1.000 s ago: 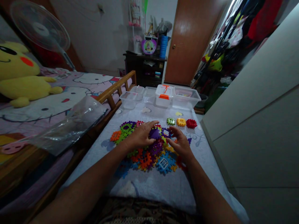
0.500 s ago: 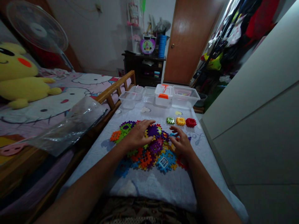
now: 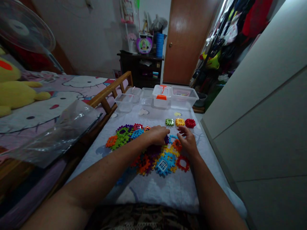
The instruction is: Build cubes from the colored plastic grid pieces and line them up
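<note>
A heap of colourful plastic interlocking blocks with toothed edges [image 3: 165, 163] lies on the cloth-covered table. My left hand [image 3: 159, 134] reaches over the heap, fingers curled downward. A purple block [image 3: 166, 139] shows just under its fingertips, but whether they grip it is hidden. At the heap's right side my right hand [image 3: 188, 141] hovers with thumb and fingers apart, holding nothing visible. Close to it are an orange block [image 3: 177, 145], a light blue block [image 3: 173, 138] and a red square frame block [image 3: 183, 163]. Beyond the hands, green [image 3: 169, 122], yellow [image 3: 179, 122] and red [image 3: 190, 123] blocks sit in a row.
Clear plastic bins [image 3: 184, 99] and a lidded box with orange latches [image 3: 161, 98] line the table's far end. To the left are a wooden bed rail [image 3: 107, 91] and a clear plastic bag [image 3: 69, 127]. A white cabinet [image 3: 259, 127] borders the right.
My left hand has moved right across the heap, and its fingers have curled from spread to closed. My right hand stays open near the heap's right side. The view has shifted slightly right.
</note>
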`<state>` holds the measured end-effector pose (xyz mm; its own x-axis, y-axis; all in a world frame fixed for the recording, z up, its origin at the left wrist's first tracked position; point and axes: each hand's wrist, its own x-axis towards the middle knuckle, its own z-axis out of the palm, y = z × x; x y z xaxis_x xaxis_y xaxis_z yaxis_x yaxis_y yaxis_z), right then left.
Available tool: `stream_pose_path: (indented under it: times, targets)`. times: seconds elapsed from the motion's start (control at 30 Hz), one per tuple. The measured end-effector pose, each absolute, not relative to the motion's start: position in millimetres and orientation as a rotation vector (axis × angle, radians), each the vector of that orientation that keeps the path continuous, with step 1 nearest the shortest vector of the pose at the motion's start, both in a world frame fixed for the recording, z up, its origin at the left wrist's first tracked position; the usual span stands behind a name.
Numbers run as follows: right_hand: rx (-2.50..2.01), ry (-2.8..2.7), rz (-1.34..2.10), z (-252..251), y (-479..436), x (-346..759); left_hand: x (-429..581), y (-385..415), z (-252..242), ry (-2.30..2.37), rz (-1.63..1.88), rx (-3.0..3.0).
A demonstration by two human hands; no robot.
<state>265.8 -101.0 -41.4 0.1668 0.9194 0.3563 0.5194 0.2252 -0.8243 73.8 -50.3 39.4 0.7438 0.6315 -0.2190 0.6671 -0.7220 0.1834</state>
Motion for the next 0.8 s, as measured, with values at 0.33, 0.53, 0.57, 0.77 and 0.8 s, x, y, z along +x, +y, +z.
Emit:
stream_pose_path:
  times: [0.33,0.53,0.57,0.77,0.8]
  targets:
    - [-1.484,-1.44,0.483,-41.5,-99.2,270.9,89.7,-55.6,53.4,1.144,-0.419,2.722]
    - [-1.567,-1.343,0.465,-45.5,-96.0,283.9,74.5,-28.5,54.8,1.208,-0.099,2.713]
    - [-1.583,-1.323,0.461,-45.7,-95.7,287.3,69.6,-19.6,54.3,1.237,-0.022,2.697]
    - [-1.88,-1.307,0.28,-45.8,-97.3,304.3,49.3,30.1,38.5,1.323,0.147,2.583]
    - [-1.924,-1.345,0.246,-46.6,-97.6,305.1,49.2,35.9,33.8,1.309,0.138,2.581]
